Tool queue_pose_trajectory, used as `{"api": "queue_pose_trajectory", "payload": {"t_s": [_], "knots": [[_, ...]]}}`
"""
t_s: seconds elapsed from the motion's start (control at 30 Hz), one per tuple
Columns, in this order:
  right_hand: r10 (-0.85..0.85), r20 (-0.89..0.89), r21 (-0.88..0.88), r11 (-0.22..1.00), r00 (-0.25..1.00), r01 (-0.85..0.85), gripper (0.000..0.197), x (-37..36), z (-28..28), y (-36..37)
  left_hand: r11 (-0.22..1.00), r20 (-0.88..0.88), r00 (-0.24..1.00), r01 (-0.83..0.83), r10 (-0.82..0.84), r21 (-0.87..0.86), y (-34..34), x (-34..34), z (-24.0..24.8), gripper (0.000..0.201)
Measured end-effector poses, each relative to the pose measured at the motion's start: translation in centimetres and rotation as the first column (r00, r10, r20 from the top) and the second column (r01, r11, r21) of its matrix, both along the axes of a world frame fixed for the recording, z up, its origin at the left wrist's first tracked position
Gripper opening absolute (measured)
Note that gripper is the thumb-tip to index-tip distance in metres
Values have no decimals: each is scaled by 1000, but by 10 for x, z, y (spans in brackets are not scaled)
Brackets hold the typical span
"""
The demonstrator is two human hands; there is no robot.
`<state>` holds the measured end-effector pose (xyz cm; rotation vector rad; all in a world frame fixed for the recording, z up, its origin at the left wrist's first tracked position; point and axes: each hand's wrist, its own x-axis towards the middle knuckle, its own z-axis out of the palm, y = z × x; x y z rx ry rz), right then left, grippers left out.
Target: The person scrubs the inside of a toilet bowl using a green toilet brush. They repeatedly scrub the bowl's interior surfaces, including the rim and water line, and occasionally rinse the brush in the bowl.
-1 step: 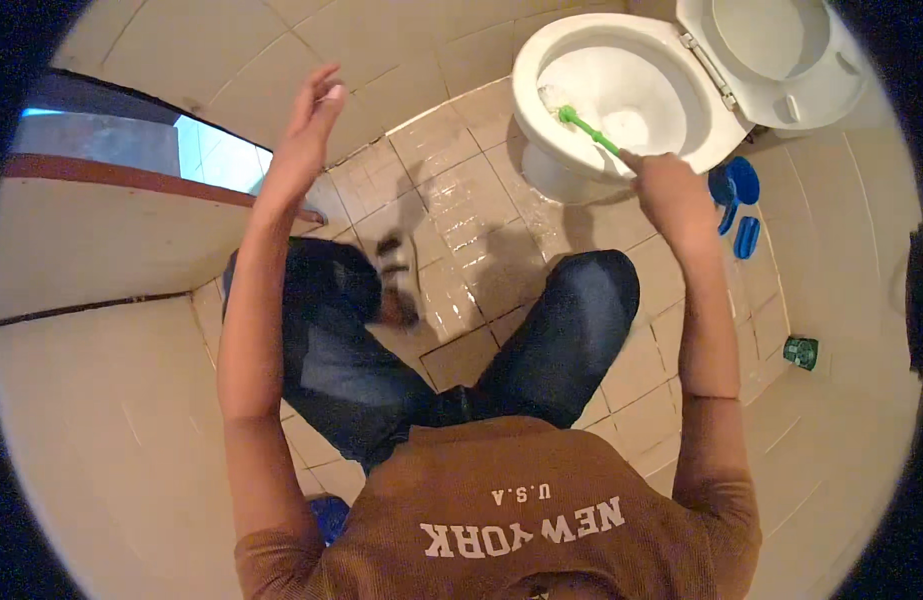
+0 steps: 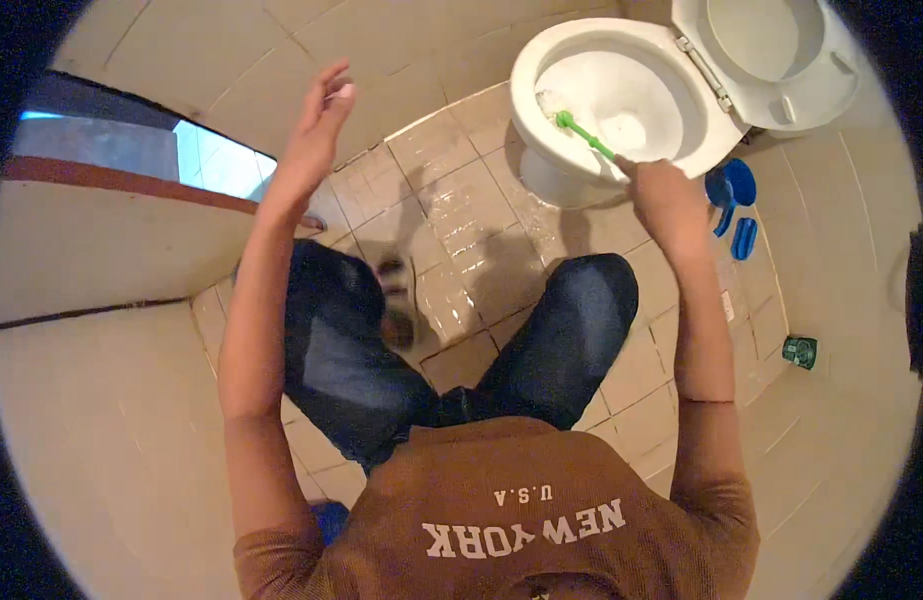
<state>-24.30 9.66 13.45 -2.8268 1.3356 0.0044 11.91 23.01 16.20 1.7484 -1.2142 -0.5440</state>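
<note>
My right hand [image 2: 667, 205] is closed round the handle of a green toilet brush [image 2: 586, 136]. Its white bristles [image 2: 552, 103] press against the inner left side of the white toilet bowl [image 2: 529, 85], just under the rim. Water shows at the bottom of the bowl. Off to the left, my left hand [image 2: 323, 125] is raised near the wall with its fingers loosely bent and apart. Nothing is in it.
The toilet lid and seat [image 2: 831, 95] are raised at the right. On the tiles beside the toilet lie a blue dipper [image 2: 732, 184] and a blue scrub brush [image 2: 744, 240]. A green container [image 2: 799, 351] stands by the right wall. The tiled floor [image 2: 451, 215] looks wet.
My left hand and left knee have shifted slightly to the right. The toilet brush stays at nearly the same spot in the bowl, still in my right hand.
</note>
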Motion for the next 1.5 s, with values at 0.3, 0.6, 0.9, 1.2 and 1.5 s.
{"api": "queue_pose_trajectory", "payload": {"t_s": [0.3, 0.6, 0.9, 1.2, 1.5], "knots": [[-320, 132, 161, 941, 938, 299, 38, 48, -45, 11, 987, 323, 944, 106, -63, -118, -158, -82, -119, 56], [-520, 90, 216, 843, 849, 493, 48, 93, -57, 6, 949, 440, 895, 196, -70, -246, -210, -110, -152, 53], [-429, -28, 194, 884, 903, 426, 52, 83, -19, -4, 952, 361, 923, 221, -135, -210, -207, -98, -146, 57], [-514, -37, 74, 854, 857, 515, 37, 92, -54, -78, 948, 415, 899, 244, -141, -205, -208, -100, -145, 60], [-478, -370, -164, 878, 796, 450, 20, 52, -36, -114, 951, 456, 882, 237, -124, -200, -207, -104, -152, 58]]}}
